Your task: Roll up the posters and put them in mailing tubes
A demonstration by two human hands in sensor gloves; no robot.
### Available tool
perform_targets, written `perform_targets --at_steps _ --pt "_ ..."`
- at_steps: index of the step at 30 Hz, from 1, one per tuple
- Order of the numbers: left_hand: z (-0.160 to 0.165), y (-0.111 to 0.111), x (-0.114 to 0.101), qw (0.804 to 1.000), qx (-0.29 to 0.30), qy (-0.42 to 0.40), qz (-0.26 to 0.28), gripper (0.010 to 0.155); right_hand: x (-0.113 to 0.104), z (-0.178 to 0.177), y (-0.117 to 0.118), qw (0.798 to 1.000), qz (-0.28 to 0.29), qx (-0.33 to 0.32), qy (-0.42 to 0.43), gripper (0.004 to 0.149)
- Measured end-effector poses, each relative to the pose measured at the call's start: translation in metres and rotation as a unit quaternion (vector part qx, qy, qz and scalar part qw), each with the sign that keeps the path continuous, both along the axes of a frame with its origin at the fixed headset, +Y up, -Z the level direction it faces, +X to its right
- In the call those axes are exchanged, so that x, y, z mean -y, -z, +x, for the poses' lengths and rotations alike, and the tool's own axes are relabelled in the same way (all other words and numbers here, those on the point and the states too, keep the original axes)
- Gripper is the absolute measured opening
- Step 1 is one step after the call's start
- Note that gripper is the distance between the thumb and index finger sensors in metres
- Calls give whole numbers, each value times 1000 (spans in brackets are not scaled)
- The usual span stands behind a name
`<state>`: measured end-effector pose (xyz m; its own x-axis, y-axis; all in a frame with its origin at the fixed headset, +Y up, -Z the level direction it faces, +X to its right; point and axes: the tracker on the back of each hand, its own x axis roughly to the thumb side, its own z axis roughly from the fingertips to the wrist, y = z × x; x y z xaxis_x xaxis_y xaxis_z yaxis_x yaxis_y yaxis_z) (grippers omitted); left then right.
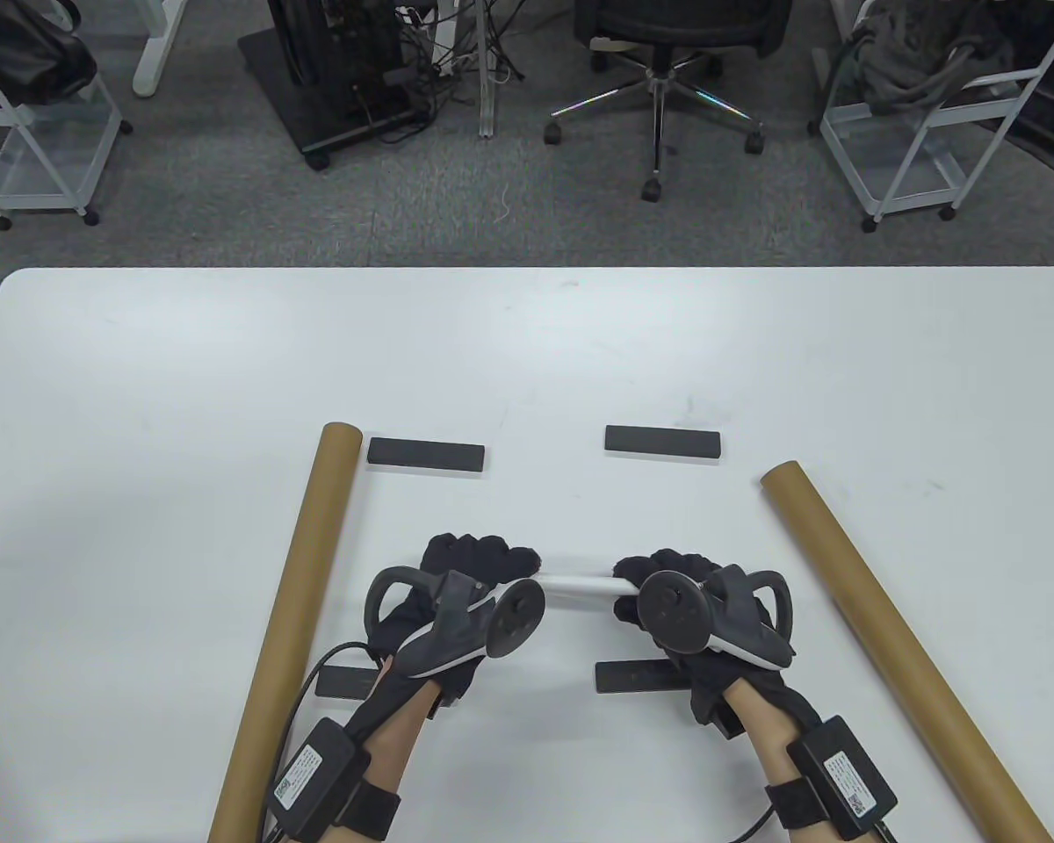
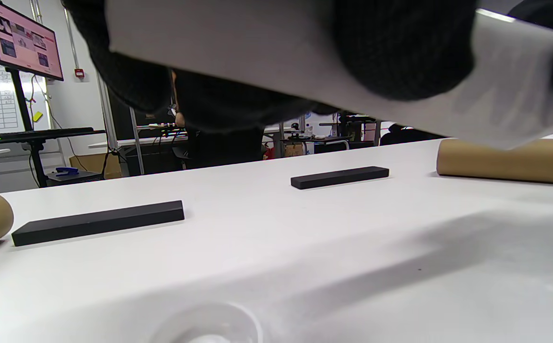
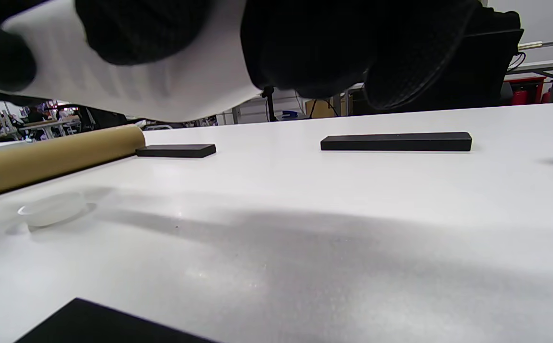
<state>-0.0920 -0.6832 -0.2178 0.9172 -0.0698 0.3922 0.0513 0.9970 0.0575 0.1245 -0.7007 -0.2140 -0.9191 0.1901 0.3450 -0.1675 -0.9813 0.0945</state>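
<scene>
Both hands, left hand (image 1: 479, 571) and right hand (image 1: 667, 584), grip the rolled poster (image 1: 577, 587) between them, seemingly finished; next, slide it into a flanking mailing tube (image 1: 294, 606).

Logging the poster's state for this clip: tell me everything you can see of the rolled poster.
The poster is white paper, already rolled into a slim tube. It lies roughly level across the table view, held up between both hands: the left hand grips one end, the right hand the other, gloved fingers curled round it. Only its short middle stretch shows between them. Both wrist views show it lifted clear of the table, casting a shadow below. It looks plain, with faint print lines; neither end opening is visible.
</scene>
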Motion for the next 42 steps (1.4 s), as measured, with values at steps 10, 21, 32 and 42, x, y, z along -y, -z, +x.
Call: perform_targets --at_steps 10,21,32,42 --pt "-1 0 1 1000 -2 2 -12 49 -3 -3 -3 999 34 6 -24 51" --pt "-1 1 -1 1000 0 1 -31 57 -1 -1 -1 999 34 7 -22 60" --pt "1 0 -2 1000 0 -11 -25 54 3 0 1 1000 8 0 -24 59" --pt "2 -1 -1 1000 0 12 -2 49 -1 -2 -1 999 37 6 -25 49"
